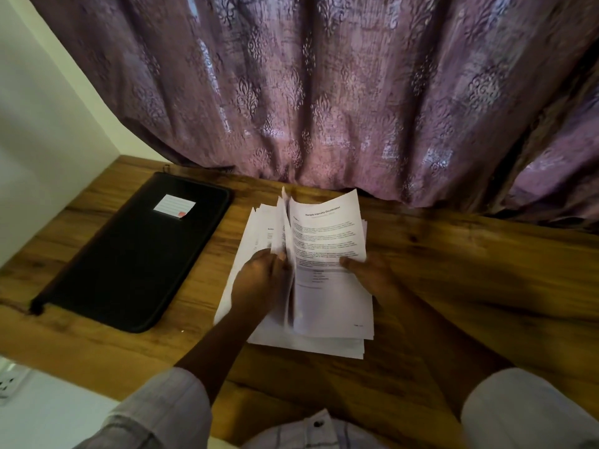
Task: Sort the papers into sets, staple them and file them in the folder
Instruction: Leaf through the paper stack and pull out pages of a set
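Your sleeves (162, 409) sit at the bottom of view, forearms reaching over the near edge of the table (470, 270).

Papers (327, 241): one loose stack, mid-table, far edge close to the curtain (324, 92) along the back edge. Not squared; sheets fan out at the left and near sides.

Left hand (259, 273): fingers curled into the stack, pinching a sheaf lifted on edge. Right hand (369, 270): thumb pressed on the top printed sheet, holding the right-hand part of the stack; fingers go underneath.

Folder (136, 254): black, lying closed and flat toward the table's left edge, well apart from the papers, white label (174, 205) on its cover.

Progress, as judged: early. You look to be leafing through for the first sort. No separate sets laid out, nothing stapled, nothing filed.

Hard to make out: no stapler in view. Body text unreadable; only a heading on the top sheet partly legible. Lifted sheets are motion-blurred, so their count is unclear. Your right fingers are hidden under paper. What the curtain's hem covers at the back edge cannot be told.
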